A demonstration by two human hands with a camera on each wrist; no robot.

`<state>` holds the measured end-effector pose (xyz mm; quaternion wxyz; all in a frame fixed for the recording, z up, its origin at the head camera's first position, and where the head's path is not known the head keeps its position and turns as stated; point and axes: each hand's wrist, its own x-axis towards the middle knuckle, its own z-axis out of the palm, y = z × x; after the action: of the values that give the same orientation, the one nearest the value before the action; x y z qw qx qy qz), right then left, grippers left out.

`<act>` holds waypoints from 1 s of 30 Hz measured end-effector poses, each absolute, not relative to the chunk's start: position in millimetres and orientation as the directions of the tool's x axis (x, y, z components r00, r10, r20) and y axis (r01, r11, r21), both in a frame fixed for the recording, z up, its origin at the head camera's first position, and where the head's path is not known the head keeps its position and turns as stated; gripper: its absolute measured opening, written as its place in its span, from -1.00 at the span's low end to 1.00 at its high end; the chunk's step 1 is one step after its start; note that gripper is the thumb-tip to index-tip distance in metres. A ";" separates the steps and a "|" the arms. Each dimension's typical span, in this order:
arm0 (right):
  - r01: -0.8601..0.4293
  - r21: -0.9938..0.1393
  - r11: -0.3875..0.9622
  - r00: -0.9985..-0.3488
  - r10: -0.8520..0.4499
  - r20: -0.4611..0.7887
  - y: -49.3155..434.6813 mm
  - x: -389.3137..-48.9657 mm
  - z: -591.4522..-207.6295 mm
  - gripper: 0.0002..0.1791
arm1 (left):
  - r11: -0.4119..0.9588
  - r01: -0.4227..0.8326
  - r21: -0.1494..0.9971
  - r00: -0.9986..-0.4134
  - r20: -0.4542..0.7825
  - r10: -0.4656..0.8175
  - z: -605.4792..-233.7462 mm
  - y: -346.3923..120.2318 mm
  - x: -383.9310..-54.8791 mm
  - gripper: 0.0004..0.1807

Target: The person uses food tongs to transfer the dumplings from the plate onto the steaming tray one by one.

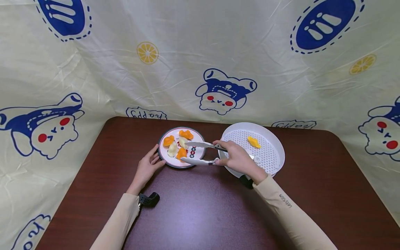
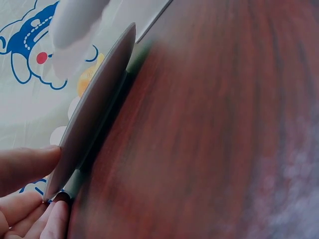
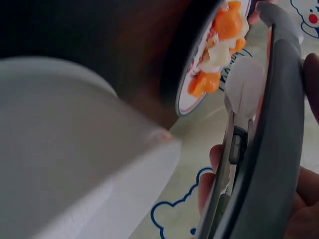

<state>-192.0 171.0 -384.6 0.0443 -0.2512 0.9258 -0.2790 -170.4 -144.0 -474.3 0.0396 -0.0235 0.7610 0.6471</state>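
My left hand pinches the edge of a round plate, with the thumb on the rim and the other fingers underneath. Three orange pieces and two pale ones, small and lumpy like dumplings, lie on the plate. In my right hand is a pair of grey-handled tongs. Their spread arms reach over the right side of the plate, one tip by a pale piece and the other by the lowest orange piece. The left wrist view shows the plate from the side.
A white round tray with a perforated base stands right of the plate, partly under my right hand. Inside it lies a yellow-orange piece. Both dishes sit near the far edge of the brown table, with a printed cloth hanging behind.
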 end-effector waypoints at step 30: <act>-0.464 -0.443 0.767 -0.872 -0.483 0.077 144.9 -185.4 -396.9 -0.50 | 0.171 -0.058 0.984 -0.998 -0.061 0.015 -476.0 -144.0 -170.8 -0.19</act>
<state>-185.4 144.9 -396.9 0.0206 -0.2519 0.9398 -0.2299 -170.8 -144.0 -476.0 0.0282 -0.0142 0.7646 0.6438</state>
